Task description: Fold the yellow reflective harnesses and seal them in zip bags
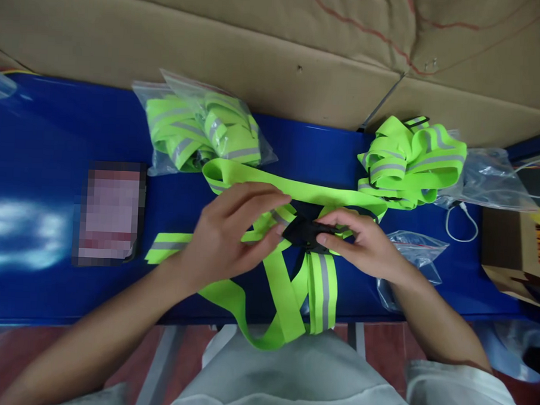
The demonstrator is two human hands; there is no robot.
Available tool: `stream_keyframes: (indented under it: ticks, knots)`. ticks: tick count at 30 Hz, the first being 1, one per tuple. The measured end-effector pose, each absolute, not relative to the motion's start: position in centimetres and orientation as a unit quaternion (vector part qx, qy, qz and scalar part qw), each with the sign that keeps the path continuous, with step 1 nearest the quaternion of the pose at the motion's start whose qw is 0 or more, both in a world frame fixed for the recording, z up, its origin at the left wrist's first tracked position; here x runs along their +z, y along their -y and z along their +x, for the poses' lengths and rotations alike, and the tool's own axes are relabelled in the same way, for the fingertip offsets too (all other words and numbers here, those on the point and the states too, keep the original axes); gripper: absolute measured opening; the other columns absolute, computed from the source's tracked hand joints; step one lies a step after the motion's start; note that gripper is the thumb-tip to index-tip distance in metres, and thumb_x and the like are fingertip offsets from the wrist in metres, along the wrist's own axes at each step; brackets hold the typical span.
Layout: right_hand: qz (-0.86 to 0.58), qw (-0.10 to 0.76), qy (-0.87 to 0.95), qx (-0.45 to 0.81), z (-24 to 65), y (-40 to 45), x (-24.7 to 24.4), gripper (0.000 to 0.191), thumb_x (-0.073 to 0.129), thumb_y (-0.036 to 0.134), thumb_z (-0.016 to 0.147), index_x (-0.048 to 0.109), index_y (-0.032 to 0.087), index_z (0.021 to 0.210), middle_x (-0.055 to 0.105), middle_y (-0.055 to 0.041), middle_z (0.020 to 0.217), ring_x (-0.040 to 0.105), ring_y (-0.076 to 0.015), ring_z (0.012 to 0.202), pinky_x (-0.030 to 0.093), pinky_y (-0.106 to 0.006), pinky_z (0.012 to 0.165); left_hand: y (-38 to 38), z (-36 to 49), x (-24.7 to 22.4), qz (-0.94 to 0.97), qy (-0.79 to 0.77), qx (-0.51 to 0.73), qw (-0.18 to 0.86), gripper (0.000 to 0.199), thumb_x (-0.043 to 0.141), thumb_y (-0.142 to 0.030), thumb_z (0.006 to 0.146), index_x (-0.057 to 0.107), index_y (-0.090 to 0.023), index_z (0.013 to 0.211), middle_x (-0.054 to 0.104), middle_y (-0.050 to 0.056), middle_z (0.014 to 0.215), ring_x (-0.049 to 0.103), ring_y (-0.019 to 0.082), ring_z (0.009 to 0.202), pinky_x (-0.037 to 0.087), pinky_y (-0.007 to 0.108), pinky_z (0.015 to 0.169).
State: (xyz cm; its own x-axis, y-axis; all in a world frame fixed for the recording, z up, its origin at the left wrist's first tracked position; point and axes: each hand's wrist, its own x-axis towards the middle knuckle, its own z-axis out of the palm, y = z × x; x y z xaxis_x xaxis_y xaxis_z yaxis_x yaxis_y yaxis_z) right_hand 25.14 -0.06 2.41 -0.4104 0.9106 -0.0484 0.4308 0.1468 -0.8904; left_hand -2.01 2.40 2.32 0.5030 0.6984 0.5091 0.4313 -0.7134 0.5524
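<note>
A lime-green reflective strap harness [278,292] with grey stripes lies in loops on the table, its lower loops hanging at the front edge. At its middle is a black connecting piece [302,231]; its exact kind is hard to make out. My right hand [362,239] pinches the right side of this piece between thumb and fingers. On the left, my left hand [233,228] hovers over the straps, thumb and fingers apart. Its thumb tip is close to the black piece's left corner; whether they touch, I cannot tell.
Bagged green straps [201,131] lie at the back left, and a loose bundle of straps [410,161] at the back right. A blurred-out phone-like object [111,213] is at left. Clear plastic bags [417,251], a white cable [461,229] and a cardboard box [505,248] are at right.
</note>
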Motion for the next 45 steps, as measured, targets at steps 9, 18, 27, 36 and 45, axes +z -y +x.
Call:
stream_keyframes:
  ticks: [9,18,27,36,45]
  knots:
    - [-0.411,0.311,0.765,0.385,25.4,0.2,2.6,0.015,0.077,0.035,0.093,0.072,0.023,0.100,0.073,-0.0025,0.099,0.069,-0.0179,0.095,0.050,-0.034,0.089,-2.0,-1.8,2.8,0.845,-0.276,0.253,0.382,0.049,0.065,-0.040,0.100,0.055,-0.020,0.143,0.068,0.010,0.128,0.063,0.022,0.116,0.047,0.035,0.100]
    - [-0.303,0.302,0.779,0.459,24.7,0.8,2.9,0.024,0.077,0.031,0.094,0.070,0.022,0.114,0.073,-0.0056,0.107,0.069,-0.0186,0.103,0.054,-0.033,0.091,-3.1,-2.3,3.6,0.754,-0.161,0.106,0.628,0.032,0.079,-0.046,0.088,0.070,-0.016,0.087,0.066,0.002,0.087,0.063,0.015,0.079,0.046,0.024,0.071]
    - [-0.498,0.371,0.692,0.367,25.2,1.1,3.2,0.017,0.067,0.039,0.100,0.066,0.023,0.097,0.065,0.0004,0.081,0.060,-0.0130,0.071,0.048,-0.026,0.065,-2.4,-1.4,2.5,0.687,-0.203,0.204,0.667,0.041,0.069,-0.056,0.094,0.073,-0.016,0.102,0.071,0.007,0.098,0.066,0.020,0.089,0.053,0.028,0.079]
    - [-0.380,0.325,0.727,0.470,25.6,0.5,3.7,0.038,0.057,0.053,0.103,0.065,0.023,0.126,0.067,-0.0098,0.129,0.063,-0.0221,0.123,0.051,-0.035,0.104,-2.4,-1.5,2.1,0.605,-0.258,0.249,0.711,0.049,0.075,-0.070,0.082,0.080,-0.025,0.102,0.077,0.007,0.099,0.073,0.026,0.091,0.060,0.036,0.079]
    - [-0.372,0.293,0.661,0.582,25.8,0.8,3.8,0.032,0.070,0.052,0.096,0.063,0.021,0.104,0.067,0.0001,0.089,0.062,-0.0125,0.075,0.050,-0.022,0.064,-1.3,-1.9,1.5,0.598,-0.173,0.210,0.754,0.093,0.092,-0.071,0.057,0.065,-0.028,0.136,0.073,0.010,0.123,0.070,0.035,0.119,0.058,0.049,0.104]
